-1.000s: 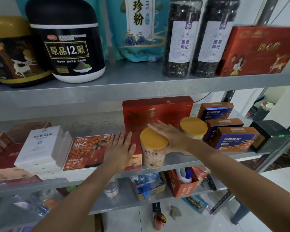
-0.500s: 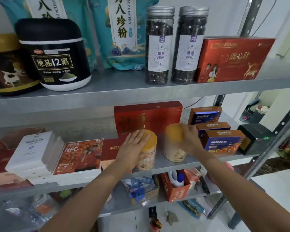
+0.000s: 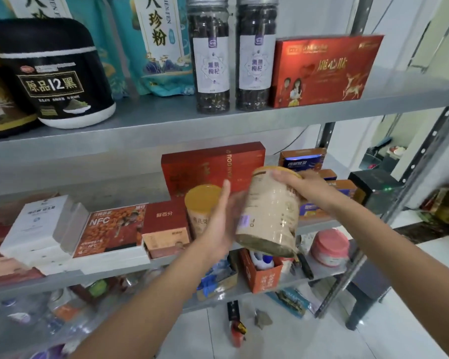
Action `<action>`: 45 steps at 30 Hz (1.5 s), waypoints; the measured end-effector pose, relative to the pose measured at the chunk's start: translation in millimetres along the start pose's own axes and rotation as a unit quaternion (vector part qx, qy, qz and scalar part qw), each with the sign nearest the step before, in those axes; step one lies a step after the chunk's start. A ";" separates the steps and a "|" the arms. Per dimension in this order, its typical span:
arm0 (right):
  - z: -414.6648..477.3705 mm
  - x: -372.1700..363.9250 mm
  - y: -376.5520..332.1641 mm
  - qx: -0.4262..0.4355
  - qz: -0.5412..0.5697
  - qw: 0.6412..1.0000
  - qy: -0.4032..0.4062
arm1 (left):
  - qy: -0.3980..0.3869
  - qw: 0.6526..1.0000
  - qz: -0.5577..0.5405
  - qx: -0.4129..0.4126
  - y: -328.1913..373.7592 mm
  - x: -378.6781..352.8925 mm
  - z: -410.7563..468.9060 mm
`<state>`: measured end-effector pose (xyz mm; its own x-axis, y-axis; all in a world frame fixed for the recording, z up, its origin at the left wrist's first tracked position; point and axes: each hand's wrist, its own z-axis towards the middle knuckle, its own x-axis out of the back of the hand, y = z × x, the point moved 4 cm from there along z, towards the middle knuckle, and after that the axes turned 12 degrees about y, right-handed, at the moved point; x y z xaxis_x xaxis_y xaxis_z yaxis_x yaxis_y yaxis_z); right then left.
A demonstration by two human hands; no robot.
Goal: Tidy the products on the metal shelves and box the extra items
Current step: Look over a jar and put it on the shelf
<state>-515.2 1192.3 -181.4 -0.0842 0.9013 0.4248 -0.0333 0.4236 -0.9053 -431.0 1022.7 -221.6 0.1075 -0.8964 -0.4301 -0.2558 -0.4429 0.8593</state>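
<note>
Grey metal shelves (image 3: pixel 166 130) fill the frame, crowded with jars, pouches and boxes. At centre, the right hand (image 3: pixel 303 187) grips a beige can (image 3: pixel 267 216) by its yellow lid end, fingers curled over the rim, and holds it tilted in the air in front of the middle shelf. The left hand (image 3: pixel 221 224) is flat, fingers straight and together, its palm turned to the can's left side.

My worry is the grip: only one hand clamps the can, and it does so at the lid. If the lid gives or the fingers slip, the can likely drops onto the orange carton (image 3: pixel 265 278) on the lower shelf or to the floor. Swinging it left could also tip the second can (image 3: pixel 201 200), which stands on the middle shelf just behind the left hand, in front of a red box (image 3: pixel 205 161).

Motion blur makes the held can's label unreadable. I cannot tell whether the left palm touches the can. No packing box for extras is visible, and the frame cuts off the shelves' left end.
</note>
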 end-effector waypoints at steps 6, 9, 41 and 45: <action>-6.7 4.8 33.4 -0.239 -0.116 0.963 -0.048 | -0.015 0.940 -0.180 0.288 -40.7 -50.5 -34.1; -7.8 9.7 40.2 -0.227 -0.114 0.965 -0.073 | 0.044 0.936 -0.181 0.297 -52.5 -55.9 -34.0; -42.5 -22.7 30.5 -0.241 0.532 0.807 -0.093 | -0.067 0.978 -0.117 0.161 -21.1 -31.1 -47.8; -35.4 -4.1 10.1 -0.105 0.369 0.923 0.006 | 0.015 0.995 0.092 0.036 -10.6 -12.8 -47.4</action>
<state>-479.9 1196.1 -192.2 0.0039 0.9518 -0.3066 0.2231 -0.2997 -0.9276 -384.2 1038.0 -212.1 0.0804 -0.9629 -0.2577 -0.3421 -0.2695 0.9002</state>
